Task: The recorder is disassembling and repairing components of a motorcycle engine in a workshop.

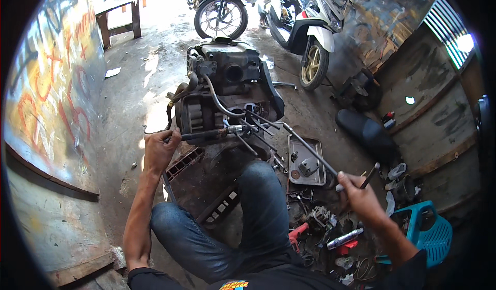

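Observation:
My left hand [161,146] is closed round the outer end of a dark bar [201,134] that has a shiny socket-like end. That end reaches the front of a greasy motorcycle engine [222,91] on the floor before me. Closed fingers of my right hand [357,194] grip a long metal rod wrench [314,150], which bends at its far end toward the engine. Out of the same fist sticks a short dark bar [371,175]; whether it belongs to the wrench I cannot tell. Several thin rods [263,141] jut from the engine front between the two tools.
Right of the engine lies a metal tray [321,180] with a metal part in it. Loose tools, a red-handled tool [298,234] and a spray can [345,238] lie by my knee. Further right are a teal plastic stool [433,233] and a black seat [367,135]. A white scooter [316,37] stands behind.

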Motion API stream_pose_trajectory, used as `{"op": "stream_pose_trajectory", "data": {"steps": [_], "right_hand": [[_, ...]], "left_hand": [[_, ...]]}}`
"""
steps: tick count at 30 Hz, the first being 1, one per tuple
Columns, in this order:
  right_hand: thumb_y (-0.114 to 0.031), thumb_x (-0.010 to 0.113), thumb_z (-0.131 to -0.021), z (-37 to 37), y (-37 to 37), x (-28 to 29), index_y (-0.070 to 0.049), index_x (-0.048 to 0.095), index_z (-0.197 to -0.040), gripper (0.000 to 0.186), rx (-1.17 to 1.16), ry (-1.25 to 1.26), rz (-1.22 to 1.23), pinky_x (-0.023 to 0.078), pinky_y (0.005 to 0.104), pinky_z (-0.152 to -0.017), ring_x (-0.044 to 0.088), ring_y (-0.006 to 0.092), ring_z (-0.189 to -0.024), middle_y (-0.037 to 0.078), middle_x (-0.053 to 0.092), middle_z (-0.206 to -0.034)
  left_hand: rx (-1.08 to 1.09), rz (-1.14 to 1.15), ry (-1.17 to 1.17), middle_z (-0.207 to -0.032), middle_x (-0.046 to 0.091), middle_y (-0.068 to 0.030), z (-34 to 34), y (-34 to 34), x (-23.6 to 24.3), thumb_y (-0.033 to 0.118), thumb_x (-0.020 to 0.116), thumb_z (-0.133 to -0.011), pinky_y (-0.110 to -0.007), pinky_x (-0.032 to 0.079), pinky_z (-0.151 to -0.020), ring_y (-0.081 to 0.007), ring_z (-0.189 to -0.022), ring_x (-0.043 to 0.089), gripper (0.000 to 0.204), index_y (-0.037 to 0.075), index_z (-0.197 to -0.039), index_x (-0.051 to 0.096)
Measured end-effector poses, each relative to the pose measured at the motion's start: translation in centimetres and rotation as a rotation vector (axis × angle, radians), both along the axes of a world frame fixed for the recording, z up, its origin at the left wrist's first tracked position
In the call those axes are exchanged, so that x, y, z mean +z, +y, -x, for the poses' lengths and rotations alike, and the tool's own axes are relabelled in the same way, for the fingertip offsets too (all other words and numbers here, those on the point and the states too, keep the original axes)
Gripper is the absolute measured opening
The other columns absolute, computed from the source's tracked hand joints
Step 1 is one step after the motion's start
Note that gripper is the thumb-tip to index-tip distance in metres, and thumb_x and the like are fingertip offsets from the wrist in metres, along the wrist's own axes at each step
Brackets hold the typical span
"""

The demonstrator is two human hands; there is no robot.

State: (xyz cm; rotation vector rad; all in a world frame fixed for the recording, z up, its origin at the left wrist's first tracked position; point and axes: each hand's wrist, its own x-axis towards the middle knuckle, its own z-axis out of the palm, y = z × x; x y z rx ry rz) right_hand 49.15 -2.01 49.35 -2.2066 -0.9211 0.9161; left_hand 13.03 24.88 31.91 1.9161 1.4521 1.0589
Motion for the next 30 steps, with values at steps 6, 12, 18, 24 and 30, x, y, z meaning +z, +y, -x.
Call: {"op": "stream_pose_trajectory", "data": {"steps": [6, 12, 18, 24, 30], "right_hand": [[-0.036, 0.053, -0.109, -0.2, 1.3, 2.4, -0.007, 0.063, -0.085, 0.039, -0.03, 0.105, 0.051, 0.033, 0.0287, -0.048, 0.041, 0.0075, -0.048, -0.004, 0.045, -0.057], [-0.04, 0.052, -0.109, -0.8, 3.9, 5.6, -0.007, 0.064, -0.088, 0.04, 0.059, -0.026, 0.193, 0.029, 0.0294, -0.047, 0.036, 0.0063, -0.048, -0.008, 0.04, -0.057], [-0.04, 0.056, -0.107, -0.9, 2.0, 3.4, -0.005, 0.071, -0.111, 0.039, 0.058, -0.011, 0.138, 0.038, 0.0273, -0.053, 0.045, 0.0054, -0.06, -0.006, 0.049, -0.068], [-0.022, 0.063, -0.104, -1.1, -3.5, -3.5, -0.003, 0.054, -0.131, 0.034, 0.194, 0.059, -0.393, 0.045, 0.0213, -0.062, 0.055, 0.0051, -0.074, 0.001, 0.059, -0.096], [-0.018, 0.063, -0.099, -4.2, -4.8, -8.8, 0.0, 0.069, -0.104, 0.019, 0.466, -0.076, -0.695, 0.055, 0.0321, -0.073, 0.068, 0.0204, -0.081, 0.011, 0.068, -0.095]], "left_hand": [[0.019, -0.043, -0.042, -0.056, 0.034, -0.0023, -0.1, 0.0, -0.3, 0.035, 0.064, -0.1, -0.034, 0.034, -0.05, -0.0056, -0.057, 0.037, 0.048, -0.008, -0.079, 0.066], [0.008, -0.078, -0.013, -0.056, 0.032, -0.0043, 0.0, 0.2, -0.7, 0.035, 0.065, -0.1, -0.035, 0.032, -0.05, -0.0068, -0.056, 0.035, 0.05, -0.008, -0.077, 0.064], [0.023, -0.049, 0.004, -0.057, 0.032, -0.0038, -0.2, 0.2, -0.4, 0.036, 0.065, -0.101, -0.036, 0.032, -0.05, -0.0077, -0.056, 0.034, 0.05, -0.008, -0.078, 0.064], [0.033, 0.004, 0.019, -0.057, 0.037, -0.002, 0.0, 0.1, -0.7, 0.036, 0.065, -0.101, -0.033, 0.034, -0.051, -0.0061, -0.059, 0.038, 0.045, -0.007, -0.088, 0.071], [0.077, 0.086, 0.034, -0.058, 0.041, 0.0015, 0.0, 0.0, -0.6, 0.037, 0.064, -0.102, -0.032, 0.033, -0.051, -0.0056, -0.06, 0.04, 0.047, -0.007, -0.087, 0.073]]}}
